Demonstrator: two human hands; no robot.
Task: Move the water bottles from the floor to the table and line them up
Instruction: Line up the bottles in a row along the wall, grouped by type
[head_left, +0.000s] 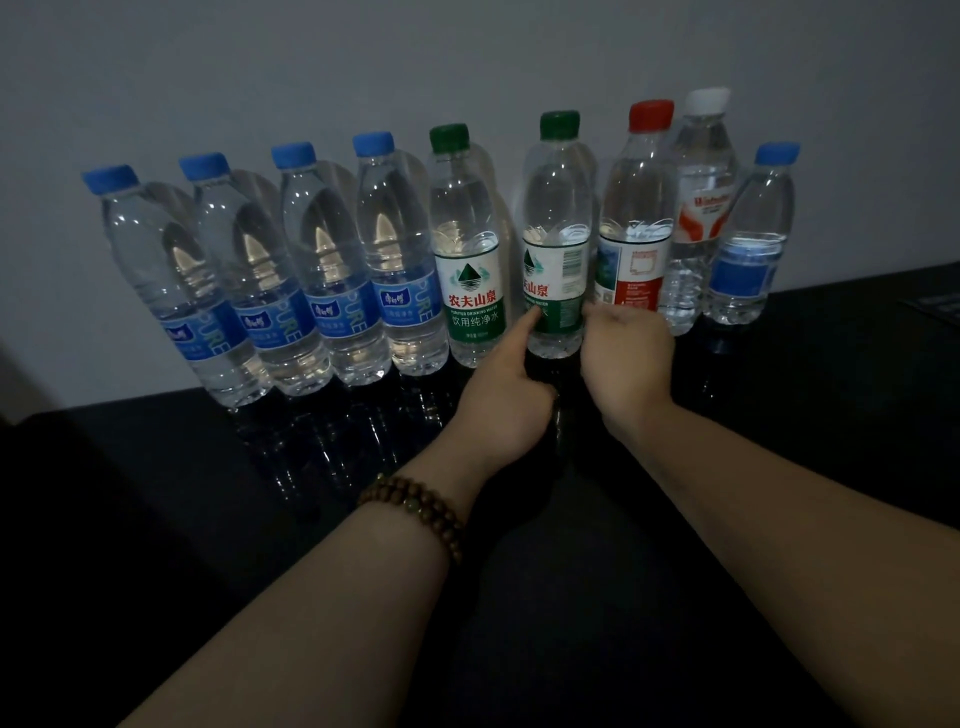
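Two green-capped bottles (556, 244), 农夫山泉 labels

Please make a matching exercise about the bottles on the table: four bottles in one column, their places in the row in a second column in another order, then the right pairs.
Column one:
1. Clear plastic bottle with red cap
2. Clear plastic bottle with white cap
3. Short clear bottle with blue cap and plain blue label
4. Green-capped bottle with green label between the two hands

Column two:
A. Far right end of row
B. Touched by left hand and right hand
C. Right beside the touched bottle
D. Second from right end

Pairs: 1-C, 2-D, 3-A, 4-B
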